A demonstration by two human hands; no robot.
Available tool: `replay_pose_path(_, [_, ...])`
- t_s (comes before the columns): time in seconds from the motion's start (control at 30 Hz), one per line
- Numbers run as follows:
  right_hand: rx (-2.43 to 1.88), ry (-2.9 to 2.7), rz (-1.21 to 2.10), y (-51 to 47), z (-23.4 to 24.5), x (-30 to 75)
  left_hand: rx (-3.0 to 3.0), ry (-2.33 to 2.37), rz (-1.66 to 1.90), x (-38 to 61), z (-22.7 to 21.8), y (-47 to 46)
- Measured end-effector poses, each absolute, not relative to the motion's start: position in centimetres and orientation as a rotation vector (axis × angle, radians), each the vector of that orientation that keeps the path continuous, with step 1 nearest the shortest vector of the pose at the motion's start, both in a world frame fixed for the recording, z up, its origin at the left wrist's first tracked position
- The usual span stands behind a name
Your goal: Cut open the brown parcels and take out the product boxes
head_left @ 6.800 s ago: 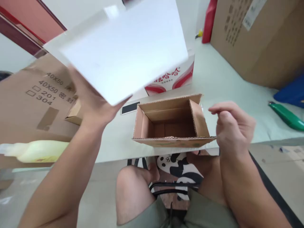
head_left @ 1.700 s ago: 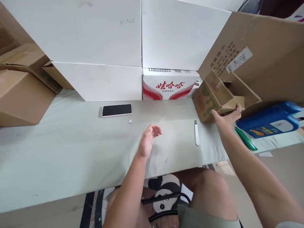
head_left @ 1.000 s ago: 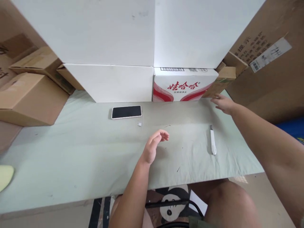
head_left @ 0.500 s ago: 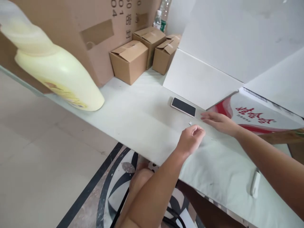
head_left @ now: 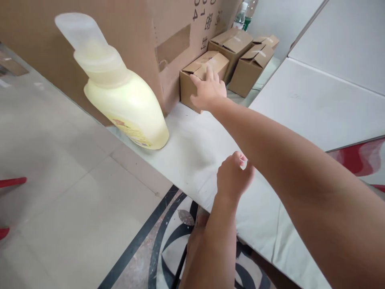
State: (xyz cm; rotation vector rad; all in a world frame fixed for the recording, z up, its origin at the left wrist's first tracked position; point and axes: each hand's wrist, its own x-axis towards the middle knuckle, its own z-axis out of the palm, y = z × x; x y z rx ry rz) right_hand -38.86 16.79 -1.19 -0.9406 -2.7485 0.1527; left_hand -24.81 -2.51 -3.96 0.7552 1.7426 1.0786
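Observation:
My right hand (head_left: pixel 209 90) reaches out to the front small cardboard box (head_left: pixel 221 64), its fingers spread over the box's top and front side. Whether the fingertips touch the cardboard I cannot tell. Lower down, my left hand (head_left: pixel 234 176) hovers over the pale cloth-covered table (head_left: pixel 192 140), fingers curled in a pinch. What it holds, if anything, is hidden. My right forearm passes just above and to the right of that hand, covering part of the table.
A pale yellow pump-type bottle (head_left: pixel 132 104) stands at the table's left edge. Behind it rises a large carton (head_left: pixel 126 40). More small boxes (head_left: pixel 252 66) and plastic bottles (head_left: pixel 240 18) are at the back. A white panel (head_left: pixel 325 104) and a red-and-white box (head_left: pixel 361 158) stand at right.
My right hand has moved from beside the phone up and left to the small box, fingers spreading. My left hand stays curled. The view has turned left; phone and white tool no longer show.

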Motion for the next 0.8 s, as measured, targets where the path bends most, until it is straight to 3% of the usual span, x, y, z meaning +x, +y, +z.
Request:
replay_pose_path(0.27, [-1.028,-2.699,0.034,16.2,-2.0,-36.0,0.727,1.748,1.325,-25.6,-4.4,-3.1])
replay_pose_path(0.53, [-0.792,-2.666,-0.151,10.5,-3.7,-15.3,0.480,1.823,2.286,-25.1,-5.2,-4.1])
replay_pose_path(0.67, [-1.025,-2.583,-0.025,7.1,-6.4,-3.4,0.453,1.778,2.308,-24.3,-4.8,-4.1])
replay_pose_path(0.8, [-1.169,-2.509,0.154,5.2,-8.5,0.8,0.533,1.691,2.270,-22.1,-4.1,-3.0])
